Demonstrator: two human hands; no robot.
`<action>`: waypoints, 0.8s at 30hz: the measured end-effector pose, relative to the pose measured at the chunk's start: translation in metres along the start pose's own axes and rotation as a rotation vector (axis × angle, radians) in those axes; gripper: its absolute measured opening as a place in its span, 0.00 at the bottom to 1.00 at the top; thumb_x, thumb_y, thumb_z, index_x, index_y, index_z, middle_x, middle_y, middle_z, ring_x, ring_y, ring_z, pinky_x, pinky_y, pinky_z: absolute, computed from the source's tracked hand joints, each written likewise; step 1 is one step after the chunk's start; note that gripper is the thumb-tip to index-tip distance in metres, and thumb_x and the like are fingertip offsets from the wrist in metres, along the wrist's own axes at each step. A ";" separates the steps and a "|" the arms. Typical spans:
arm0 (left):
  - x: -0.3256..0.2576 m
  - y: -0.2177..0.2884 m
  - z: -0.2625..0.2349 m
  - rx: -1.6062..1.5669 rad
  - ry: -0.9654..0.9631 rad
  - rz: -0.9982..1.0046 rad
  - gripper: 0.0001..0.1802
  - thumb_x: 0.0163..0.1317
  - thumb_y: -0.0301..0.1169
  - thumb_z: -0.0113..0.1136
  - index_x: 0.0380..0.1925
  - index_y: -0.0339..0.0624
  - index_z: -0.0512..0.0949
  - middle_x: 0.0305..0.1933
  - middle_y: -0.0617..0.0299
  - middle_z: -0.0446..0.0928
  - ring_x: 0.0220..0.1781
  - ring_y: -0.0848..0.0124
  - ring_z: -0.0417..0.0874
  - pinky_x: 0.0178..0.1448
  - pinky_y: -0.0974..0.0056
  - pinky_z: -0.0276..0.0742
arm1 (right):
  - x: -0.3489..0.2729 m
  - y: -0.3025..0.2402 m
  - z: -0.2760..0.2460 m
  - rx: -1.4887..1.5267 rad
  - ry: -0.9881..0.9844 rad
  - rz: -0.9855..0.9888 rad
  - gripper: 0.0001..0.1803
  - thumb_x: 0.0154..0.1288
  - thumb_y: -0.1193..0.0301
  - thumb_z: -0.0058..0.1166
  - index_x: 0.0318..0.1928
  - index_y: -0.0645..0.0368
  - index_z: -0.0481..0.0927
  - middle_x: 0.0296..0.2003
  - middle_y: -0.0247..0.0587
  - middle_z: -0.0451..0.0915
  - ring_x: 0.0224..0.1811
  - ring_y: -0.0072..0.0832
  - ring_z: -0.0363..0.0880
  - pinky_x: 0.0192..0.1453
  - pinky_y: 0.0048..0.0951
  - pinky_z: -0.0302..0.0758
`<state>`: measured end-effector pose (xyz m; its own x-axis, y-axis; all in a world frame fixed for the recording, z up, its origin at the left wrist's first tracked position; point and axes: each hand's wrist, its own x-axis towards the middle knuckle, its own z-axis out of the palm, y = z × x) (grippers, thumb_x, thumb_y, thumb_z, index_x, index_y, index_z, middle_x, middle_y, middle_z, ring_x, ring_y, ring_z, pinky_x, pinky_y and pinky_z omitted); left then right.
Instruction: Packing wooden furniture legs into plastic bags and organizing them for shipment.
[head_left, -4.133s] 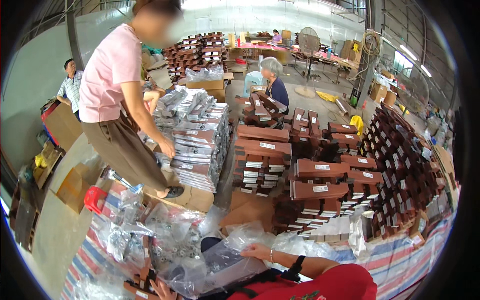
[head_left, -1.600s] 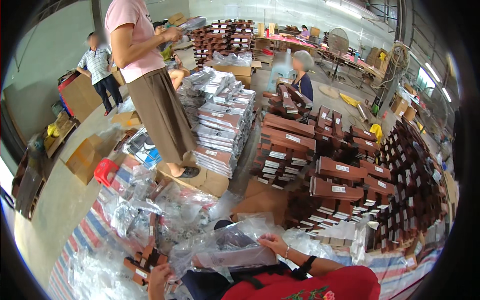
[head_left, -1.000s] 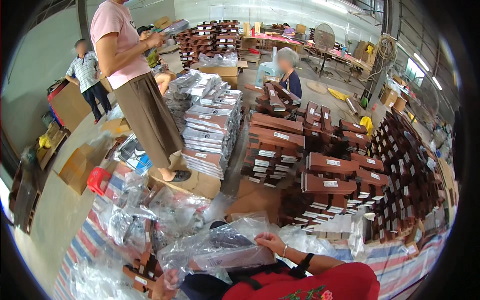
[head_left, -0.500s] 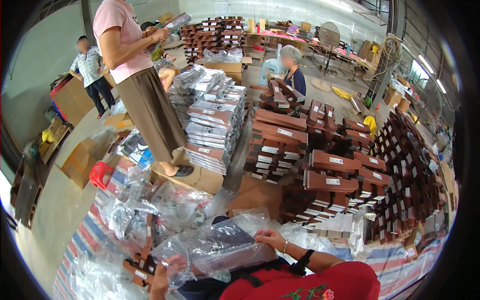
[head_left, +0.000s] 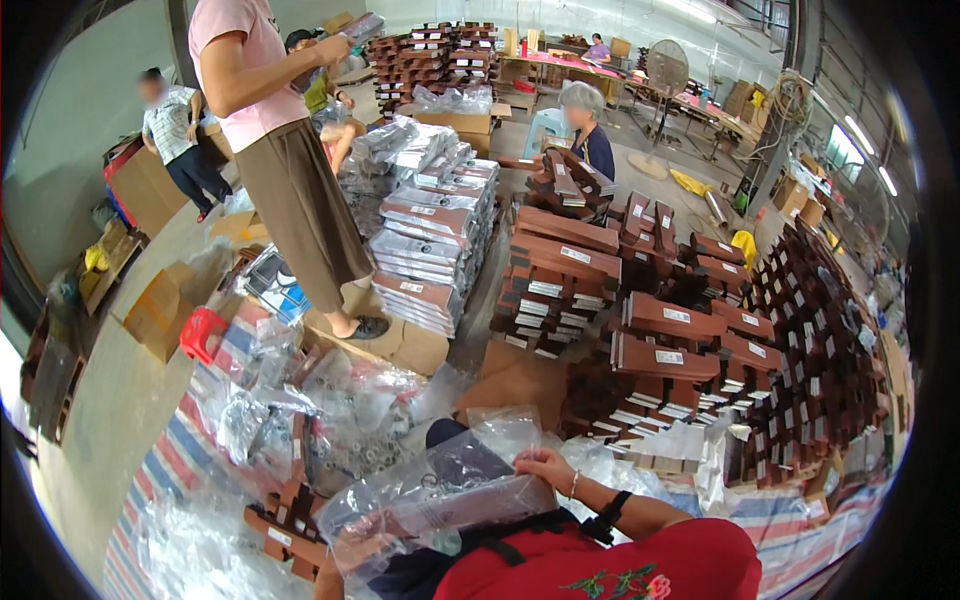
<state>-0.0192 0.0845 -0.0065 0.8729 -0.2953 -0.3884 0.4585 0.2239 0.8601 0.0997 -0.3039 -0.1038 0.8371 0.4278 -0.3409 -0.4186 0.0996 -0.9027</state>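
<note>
While the camera looks down past a red shirt, I log the scene left to right. Loose clear bags (head_left: 250, 430) lie heaped on the striped floor mat (head_left: 160, 480), kept within arm's reach. Left hand (head_left: 355, 553): mostly hidden under plastic at the lower edge; it seems to grip the near end of the clear plastic sleeve (head_left: 440, 495), though I cannot tell how firmly. That sleeve lies across the lap, a dark flat piece inside it, held level, probably so the contents slide in. Right hand (head_left: 545, 468): fingers closed on the sleeve's far end, pinning it. Further right, brown labelled boxes (head_left: 665, 335) stand in stacks on the floor.
</note>
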 end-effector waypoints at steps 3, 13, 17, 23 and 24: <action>0.003 0.010 0.014 -0.026 -0.024 0.020 0.31 0.59 0.28 0.65 0.61 0.35 0.66 0.48 0.54 0.79 0.49 0.67 0.81 0.50 0.63 0.80 | -0.004 -0.008 0.008 0.032 -0.010 0.031 0.11 0.63 0.68 0.60 0.41 0.62 0.80 0.34 0.34 0.81 0.39 0.20 0.79 0.48 0.21 0.73; -0.028 -0.031 0.032 0.021 0.145 0.069 0.34 0.55 0.28 0.68 0.61 0.35 0.66 0.50 0.58 0.78 0.48 0.69 0.81 0.50 0.64 0.80 | 0.019 -0.073 0.029 -0.176 0.039 -0.084 0.13 0.67 0.66 0.51 0.33 0.62 0.82 0.29 0.35 0.82 0.35 0.21 0.79 0.44 0.23 0.73; -0.046 -0.019 0.032 -0.162 0.336 0.043 0.34 0.53 0.26 0.68 0.60 0.34 0.66 0.49 0.57 0.79 0.47 0.71 0.82 0.51 0.65 0.79 | 0.055 -0.104 0.058 -0.251 -0.024 -0.191 0.15 0.72 0.66 0.44 0.34 0.64 0.79 0.31 0.38 0.82 0.35 0.22 0.78 0.44 0.24 0.73; -0.082 -0.022 0.020 -0.162 0.486 0.085 0.34 0.54 0.26 0.66 0.61 0.34 0.64 0.48 0.56 0.79 0.47 0.69 0.82 0.52 0.65 0.79 | 0.093 -0.090 0.093 -0.261 0.013 -0.313 0.17 0.73 0.62 0.45 0.35 0.62 0.80 0.28 0.31 0.79 0.31 0.17 0.74 0.38 0.21 0.71; -0.085 -0.023 0.018 -0.178 0.509 0.069 0.35 0.54 0.26 0.65 0.61 0.33 0.62 0.48 0.55 0.78 0.46 0.67 0.82 0.51 0.64 0.80 | 0.101 -0.087 0.092 -0.318 0.070 -0.338 0.18 0.72 0.60 0.47 0.35 0.61 0.81 0.26 0.29 0.78 0.28 0.15 0.72 0.34 0.20 0.69</action>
<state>-0.1070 0.0875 0.0127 0.8524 0.2030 -0.4820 0.3797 0.3936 0.8372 0.1880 -0.1870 -0.0352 0.9341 0.3565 -0.0213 0.0011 -0.0623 -0.9981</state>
